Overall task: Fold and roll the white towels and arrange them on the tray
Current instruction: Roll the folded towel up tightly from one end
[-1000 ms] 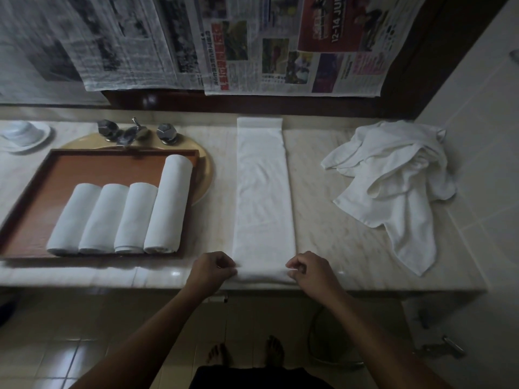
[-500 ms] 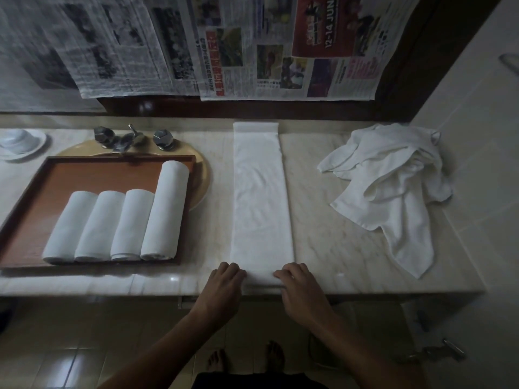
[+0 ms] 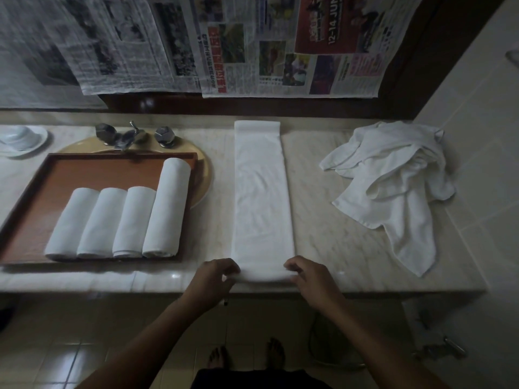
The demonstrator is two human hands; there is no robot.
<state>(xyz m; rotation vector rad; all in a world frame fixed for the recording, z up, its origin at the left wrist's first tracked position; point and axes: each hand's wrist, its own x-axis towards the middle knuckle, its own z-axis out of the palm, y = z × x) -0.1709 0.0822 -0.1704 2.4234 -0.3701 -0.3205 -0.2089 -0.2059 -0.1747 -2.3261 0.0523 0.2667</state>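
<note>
Under a newspaper [image 3: 323, 37] reading "12-14 JUN", our left hand [image 3: 213, 279] and right hand [image 3: 311, 279] curl round the rolled-up near end of the folded towel [image 3: 262, 192], at the front edge of the counter [image 3: 337, 234]. Four rolls [image 3: 118, 220] lie side by side in the tray [image 3: 112, 169] at left. Marble lies open between the towel and the loose pile [image 3: 393, 186].

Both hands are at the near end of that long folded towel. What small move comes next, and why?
Probably roll the near end of the folded towel forward. The left hand and right hand pinch it there, where a small roll shows, while the rest lies flat on the counter. Four rolled towels already lie in the tray.
</note>
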